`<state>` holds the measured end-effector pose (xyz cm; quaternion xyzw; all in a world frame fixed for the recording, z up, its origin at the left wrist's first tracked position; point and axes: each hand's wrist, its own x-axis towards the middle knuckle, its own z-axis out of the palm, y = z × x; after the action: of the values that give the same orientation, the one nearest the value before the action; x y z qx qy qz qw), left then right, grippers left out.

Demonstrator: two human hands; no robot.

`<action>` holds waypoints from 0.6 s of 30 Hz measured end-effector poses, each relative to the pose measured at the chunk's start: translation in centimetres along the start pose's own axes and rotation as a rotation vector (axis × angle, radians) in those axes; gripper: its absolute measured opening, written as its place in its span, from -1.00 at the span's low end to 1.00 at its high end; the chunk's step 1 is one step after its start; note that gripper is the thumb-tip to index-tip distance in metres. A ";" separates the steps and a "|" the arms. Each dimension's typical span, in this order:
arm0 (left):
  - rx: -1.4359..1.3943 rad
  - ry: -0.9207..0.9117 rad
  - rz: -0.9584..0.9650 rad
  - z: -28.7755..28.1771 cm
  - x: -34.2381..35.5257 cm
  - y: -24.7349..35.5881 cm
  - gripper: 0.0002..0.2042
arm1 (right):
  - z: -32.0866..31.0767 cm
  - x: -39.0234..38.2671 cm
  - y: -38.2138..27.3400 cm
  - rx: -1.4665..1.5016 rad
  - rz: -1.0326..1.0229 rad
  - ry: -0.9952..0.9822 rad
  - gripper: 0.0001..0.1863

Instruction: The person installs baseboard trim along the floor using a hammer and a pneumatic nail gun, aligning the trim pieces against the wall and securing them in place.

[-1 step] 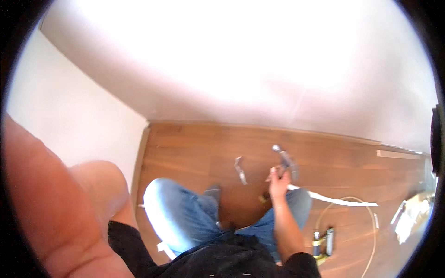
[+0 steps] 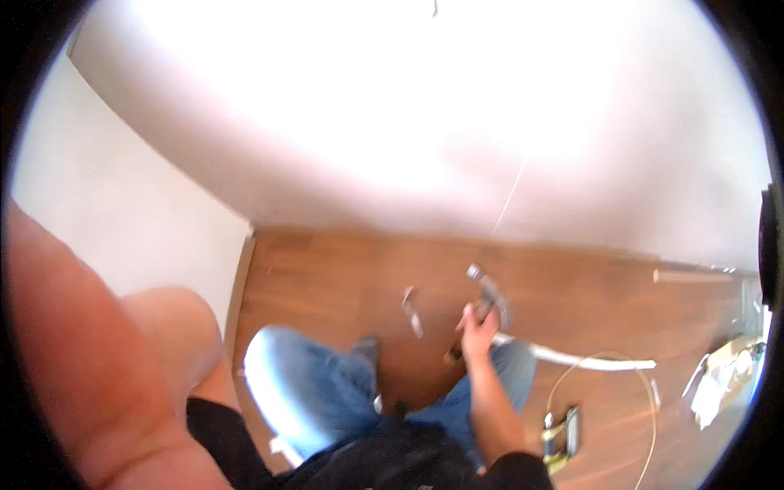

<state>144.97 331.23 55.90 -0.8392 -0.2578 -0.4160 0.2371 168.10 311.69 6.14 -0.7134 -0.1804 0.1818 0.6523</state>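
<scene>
My right hand (image 2: 479,331) is closed around a claw hammer (image 2: 492,292), low over the wooden floor between my knees. Its metal head points away from me, and part of the handle shows below my fist. At the left edge my raised left hand (image 2: 86,343) looms very large and blurred, close to the camera; its fingers are out of sight. A thin, bent, pale piece (image 2: 413,314) lies on the floor left of the hammer, too blurred to name.
A white wall (image 2: 392,122) rises ahead, meeting another at the left corner. Beside my right knee lies a long white strip (image 2: 588,358). Farther right are a green and black tool (image 2: 563,433), a thin yellowish hose (image 2: 656,425), a wood strip (image 2: 692,277) and crumpled pale material (image 2: 723,384).
The whole view has shifted slightly, so floor and hands sit a little lower and more to the left. My right hand keeps its grip on the hammer.
</scene>
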 end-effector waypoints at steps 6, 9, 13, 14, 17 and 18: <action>-0.030 0.124 -0.050 5.9 -1.8 1.4 -0.74 | -3.5 1.2 -2.3 0.331 0.148 -0.039 -0.68; -0.044 0.154 -0.020 8.1 -2.3 3.3 -0.77 | -1.3 -0.5 -2.7 0.503 0.316 0.002 -0.77; -0.244 0.334 -0.049 15.8 -4.4 7.8 -0.79 | -3.7 0.0 -4.4 0.340 -0.010 -0.028 -0.87; -0.361 0.301 -0.081 19.0 -5.1 9.8 -0.80 | -4.6 1.1 -4.9 0.213 -0.160 0.002 -0.89; -0.532 -0.673 -0.303 31.4 -10.4 16.0 -0.82 | -6.2 2.8 -4.9 0.291 -0.177 0.054 -0.82; -0.283 -1.305 -0.089 35.2 -12.0 19.0 -0.82 | -7.4 3.4 -4.6 0.377 -0.143 0.096 -0.76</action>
<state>170.93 335.66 23.54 -0.9303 -0.3258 0.1379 -0.0971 174.57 307.37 11.27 -0.5721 -0.1622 0.1314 0.7932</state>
